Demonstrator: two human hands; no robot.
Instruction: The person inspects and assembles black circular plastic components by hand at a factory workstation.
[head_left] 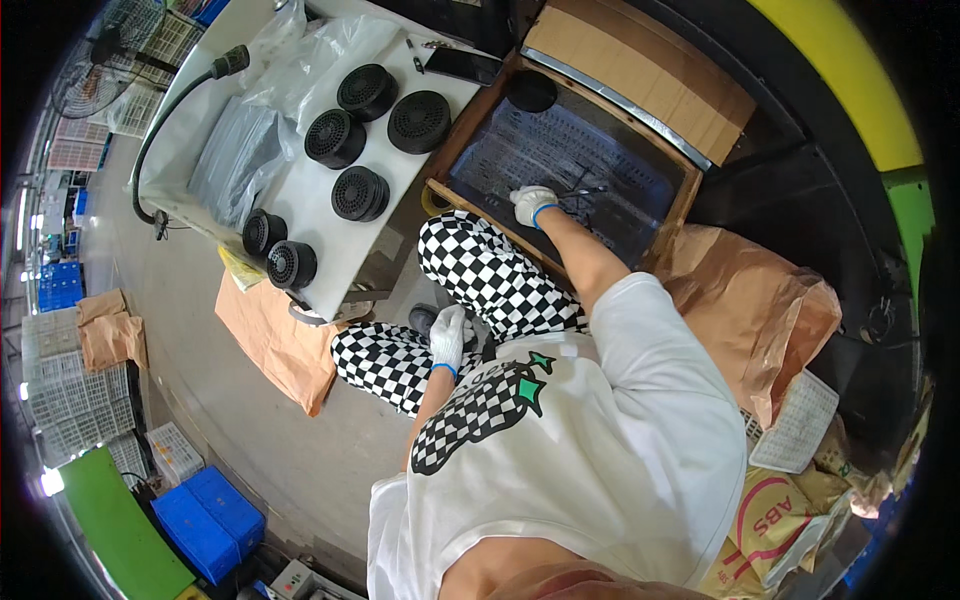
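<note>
My left hand [448, 338], in a white knit glove with a blue cuff, hangs between my checkered knees with its fingers curled. Whatever it may hold is hidden, and a dark shoe [423, 319] shows beside it. My right hand [535, 205], gloved alike, is closed over the near part of a wood-framed bin [690, 190] with a blue perforated crate [610, 145] inside. Thin dark pieces [585, 190] lie beside that hand; what it grips cannot be made out. A round black part [532, 91] sits in the bin's far left corner.
On the white table [405, 190] to my left stand several round black grilled parts [420, 121], clear plastic bags [330, 60] and a phone [463, 67]. A bent black hose [170, 125] arches over its edge. Brown paper sacks [745, 300] stand at my right.
</note>
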